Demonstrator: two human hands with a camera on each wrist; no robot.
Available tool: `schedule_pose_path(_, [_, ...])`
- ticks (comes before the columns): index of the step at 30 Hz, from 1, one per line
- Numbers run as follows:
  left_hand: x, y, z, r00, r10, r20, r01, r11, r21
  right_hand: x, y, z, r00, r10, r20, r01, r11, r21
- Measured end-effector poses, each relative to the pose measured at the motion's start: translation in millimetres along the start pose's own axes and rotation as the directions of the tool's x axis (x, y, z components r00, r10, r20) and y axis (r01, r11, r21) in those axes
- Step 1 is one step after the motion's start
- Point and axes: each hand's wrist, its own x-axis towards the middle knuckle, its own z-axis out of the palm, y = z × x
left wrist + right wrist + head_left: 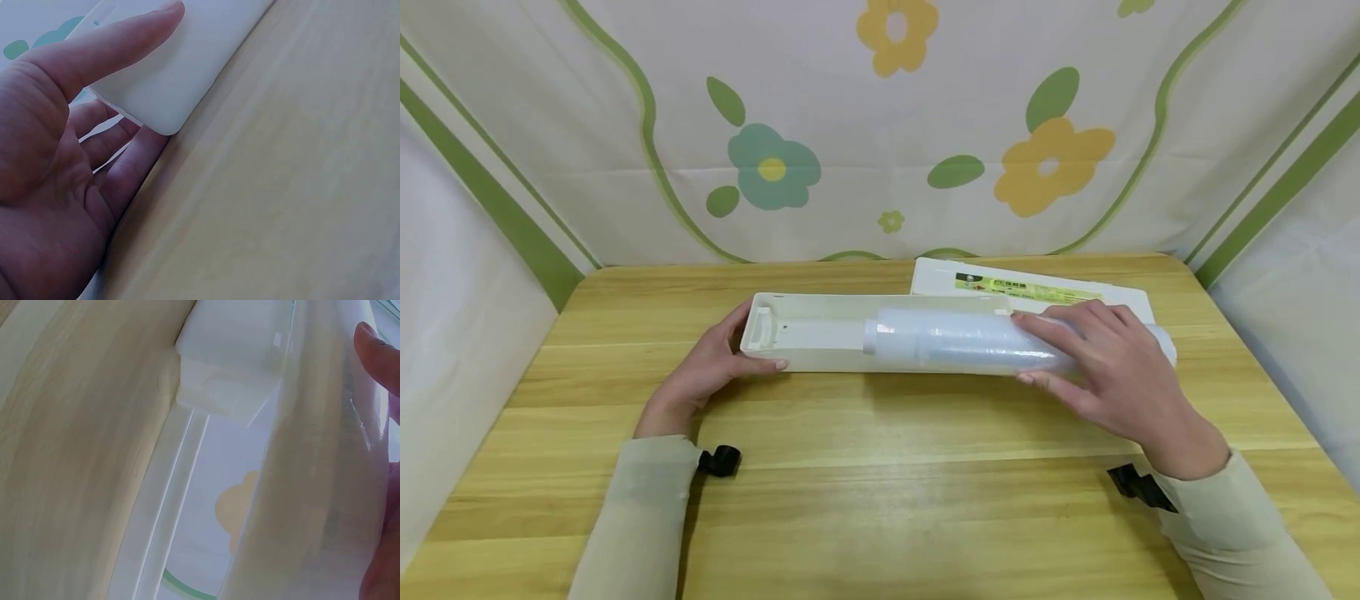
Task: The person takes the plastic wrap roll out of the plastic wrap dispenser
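Note:
A long white plastic box (823,360) lies open-topped on the table. My left hand (711,362) holds its left end, the thumb along the near wall and the fingers round the far side; the left wrist view shows the thumb flat on the box wall (150,81). A roll of cling film (955,340), clear and shiny with a pale core end, is gripped from above by my right hand (1112,375). The roll slants over the box's right part, its right end jutting past the box. In the right wrist view the film roll (312,487) stands apart from the box's end (237,337).
Behind the box lies a white lid (936,275) with a green and yellow label (1030,289), partly hidden by box and right hand. A flowered curtain (850,167) rises at the table's back edge. Wood-grain tabletop (910,483) stretches in front.

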Motion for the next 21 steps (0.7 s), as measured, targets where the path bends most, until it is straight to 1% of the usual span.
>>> schedule_pose_path(9, [1.4, -1.3, 1.1, 1.000, -0.006, 0.005, 0.006, 1.000, 0.000, -3.7, 0.3, -1.3, 1.000, -0.010, -0.011, 0.010, 1.000, 0.001])
schedule_pose_path(15, [2.3, -0.7, 1.1, 1.000, 0.006, 0.014, -0.006, 1.000, -0.003, -11.3, -1.5, -5.5, 1.000, 0.012, 0.009, -0.012, 1.000, 0.002])
schedule_pose_path(21, [0.9, -1.3, 0.2, 1.000, 0.013, 0.008, -0.013, 1.000, 0.002, -16.5, -2.3, -6.0, 1.000, -0.009, 0.002, 0.009, 1.000, 0.005])
